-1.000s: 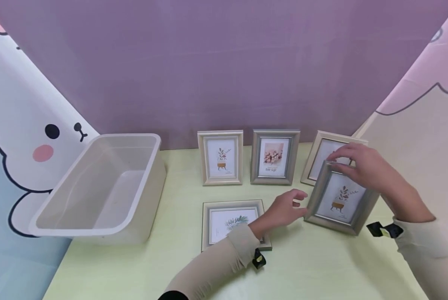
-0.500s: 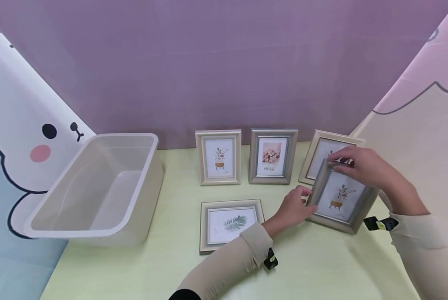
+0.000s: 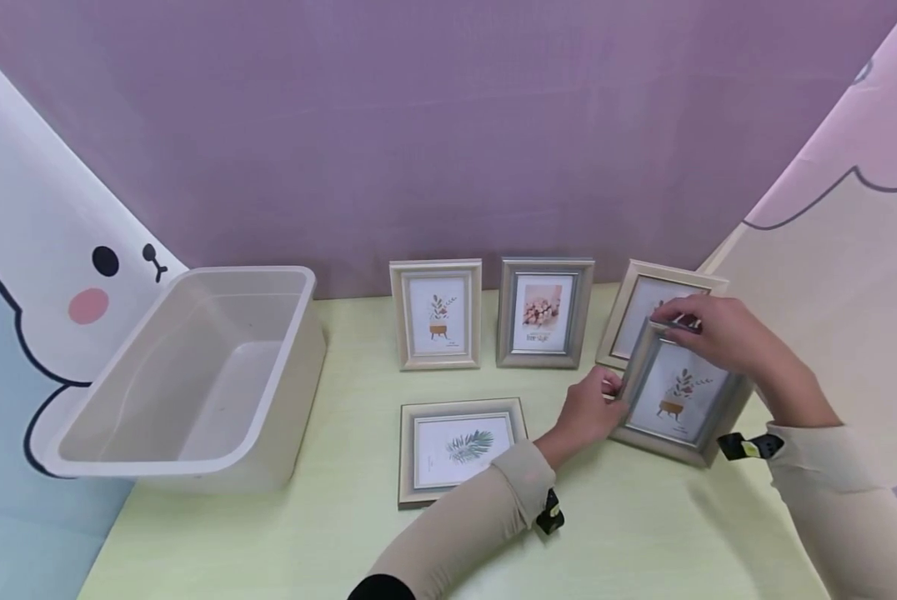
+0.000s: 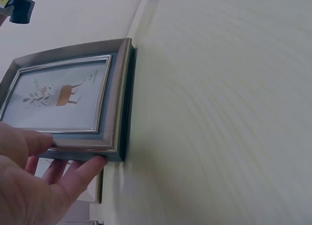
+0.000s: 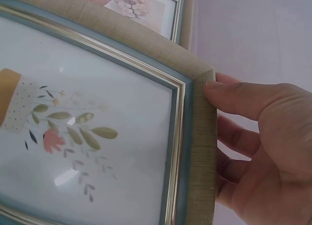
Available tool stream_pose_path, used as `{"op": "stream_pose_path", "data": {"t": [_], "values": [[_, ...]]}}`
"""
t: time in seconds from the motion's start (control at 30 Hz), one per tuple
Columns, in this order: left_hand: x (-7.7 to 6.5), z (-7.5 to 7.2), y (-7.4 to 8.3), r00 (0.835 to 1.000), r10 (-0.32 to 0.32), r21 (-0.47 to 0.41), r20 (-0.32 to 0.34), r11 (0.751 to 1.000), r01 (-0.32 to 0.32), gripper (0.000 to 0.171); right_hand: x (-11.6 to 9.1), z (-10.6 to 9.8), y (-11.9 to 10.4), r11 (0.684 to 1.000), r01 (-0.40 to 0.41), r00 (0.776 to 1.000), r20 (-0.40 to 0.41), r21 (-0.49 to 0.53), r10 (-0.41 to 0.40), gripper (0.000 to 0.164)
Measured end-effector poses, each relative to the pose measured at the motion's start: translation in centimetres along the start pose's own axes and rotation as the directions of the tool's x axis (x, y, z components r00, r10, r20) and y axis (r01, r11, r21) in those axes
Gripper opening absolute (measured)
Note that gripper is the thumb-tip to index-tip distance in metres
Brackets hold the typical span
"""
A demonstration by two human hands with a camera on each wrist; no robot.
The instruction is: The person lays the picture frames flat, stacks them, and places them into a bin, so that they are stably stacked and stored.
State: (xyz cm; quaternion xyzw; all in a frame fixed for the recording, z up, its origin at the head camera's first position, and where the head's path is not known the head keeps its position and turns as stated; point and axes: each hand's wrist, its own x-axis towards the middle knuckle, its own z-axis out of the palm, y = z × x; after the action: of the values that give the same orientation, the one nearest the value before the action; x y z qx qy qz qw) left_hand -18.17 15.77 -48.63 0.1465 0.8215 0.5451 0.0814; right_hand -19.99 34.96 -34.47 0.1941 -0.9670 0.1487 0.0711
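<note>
A grey-brown picture frame (image 3: 677, 396) with a potted-plant print leans back on the table at the right in the head view. My right hand (image 3: 726, 333) grips its top edge; in the right wrist view the thumb (image 5: 234, 95) lies on the front and the other fingers go behind. With my left hand (image 3: 587, 412) I pinch the same frame's left side. The left wrist view shows that thumb (image 4: 36, 141) on the front moulding and the fingertips along the side and back. Behind it, a cream picture frame (image 3: 621, 312) is partly covered by the held frame and my right hand.
A cream frame (image 3: 398, 321) and a grey frame (image 3: 504, 325) stand upright at the back. Another picture frame (image 3: 407, 454) lies face up, partly under my left forearm. A large white plastic bin (image 3: 291, 400) sits at the left. A purple backdrop (image 3: 448, 150) rises behind.
My left hand has moved right to the frame's left side and now pinches it. The right hand keeps its grip on the top, and the frame has hardly moved.
</note>
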Motion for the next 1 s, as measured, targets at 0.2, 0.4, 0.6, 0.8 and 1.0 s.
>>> {"op": "stream_pose_path", "data": {"t": [0.2,0.4,0.6,0.8,1.0], "values": [[0.1,-0.2,0.0,1.0,-0.012,-0.014,-0.006,1.0,0.012,0.02,0.0,0.2,-0.2,1.0,-0.009,1.0,0.003,0.009,0.009,0.025],[0.1,-0.1,-0.2,1.0,-0.012,-0.034,0.0,0.999,0.012,0.018,-0.3,0.1,-0.4,1.0,0.006,1.0,-0.021,-0.004,-0.006,0.026],[-0.3,-1.0,0.2,1.0,0.018,-0.031,-0.007,0.999,-0.018,0.019,-0.4,-0.2,-0.8,0.999,0.028,0.996,-0.081,-0.025,-0.03,0.028],[-0.8,-3.1,0.5,0.999,0.045,-0.017,0.008,0.999,-0.045,0.018,-0.6,-0.5,-1.6,0.999,0.037,0.992,-0.118,-0.011,-0.039,0.029],[-1.2,-5.3,0.9,0.994,0.107,0.062,0.02,0.992,-0.108,0.02,-0.2,-0.7,-2.3,0.996,0.082,0.985,-0.156,0.032,-0.076,0.033]]}}
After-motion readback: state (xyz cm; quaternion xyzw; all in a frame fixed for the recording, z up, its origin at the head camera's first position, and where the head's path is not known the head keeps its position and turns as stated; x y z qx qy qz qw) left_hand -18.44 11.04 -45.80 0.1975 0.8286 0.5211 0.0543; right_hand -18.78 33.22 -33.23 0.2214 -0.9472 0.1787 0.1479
